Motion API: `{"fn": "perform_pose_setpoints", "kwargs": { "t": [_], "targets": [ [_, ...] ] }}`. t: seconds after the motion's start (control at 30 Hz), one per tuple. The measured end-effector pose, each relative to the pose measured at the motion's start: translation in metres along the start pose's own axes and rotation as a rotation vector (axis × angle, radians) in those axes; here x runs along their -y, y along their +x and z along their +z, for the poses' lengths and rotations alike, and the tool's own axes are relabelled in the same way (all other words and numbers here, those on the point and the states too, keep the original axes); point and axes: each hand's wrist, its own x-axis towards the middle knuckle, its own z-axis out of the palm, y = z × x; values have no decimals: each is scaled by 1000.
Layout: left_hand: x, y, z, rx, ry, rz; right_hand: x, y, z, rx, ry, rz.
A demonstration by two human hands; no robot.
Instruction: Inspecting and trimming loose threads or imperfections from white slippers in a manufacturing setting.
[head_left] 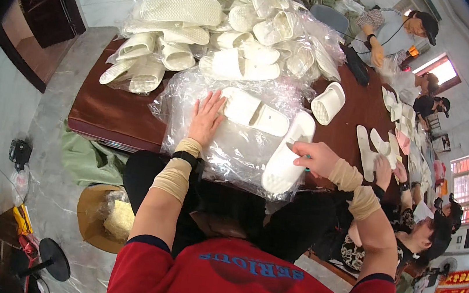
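Observation:
My left hand (pixel 207 118) lies flat with fingers spread on a stack of clear plastic bags (pixel 219 147), its fingertips at the end of a white slipper (pixel 242 107). That slipper rests on the bags, pointing sideways. A second white slipper (pixel 281 173) lies slanted at the right of the bags, its far end close to the first one. Over its side is my right hand (pixel 316 158), closed, thumb and forefinger together at the slipper's edge. A small teal bit shows under the fingers; what it belongs to is hidden. Both wrists wear beige bands.
A large heap of bagged white slippers (pixel 202 31) covers the far side of the brown table (pixel 109 113). A loose slipper (pixel 328 103) lies to the right. Co-workers sit along the right side; a co-worker's hand (pixel 382 172) reaches near more slippers. A cardboard box (pixel 95 211) stands on the floor at left.

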Motion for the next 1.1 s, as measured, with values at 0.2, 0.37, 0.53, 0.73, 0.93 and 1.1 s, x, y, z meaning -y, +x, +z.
{"fn": "perform_pose_setpoints", "kwargs": {
  "t": [0.2,0.37,0.53,0.73,0.93,1.1],
  "targets": [
    [-3,2,-3,15,29,-17,-12,49,-7,105,-894,-359],
    [-4,3,-5,-8,-53,-49,-17,86,-19,54,-791,-493],
    [-6,2,-3,-5,-15,-31,-27,109,-34,162,-890,-472],
    [-5,2,-3,24,-43,-41,-9,140,12,-200,-548,-758],
    [-10,6,-5,-54,-85,-68,-48,105,-9,-370,-389,-639],
    [-14,6,-6,2,44,-52,-143,48,-107,-679,-486,-369]
  ]
}}
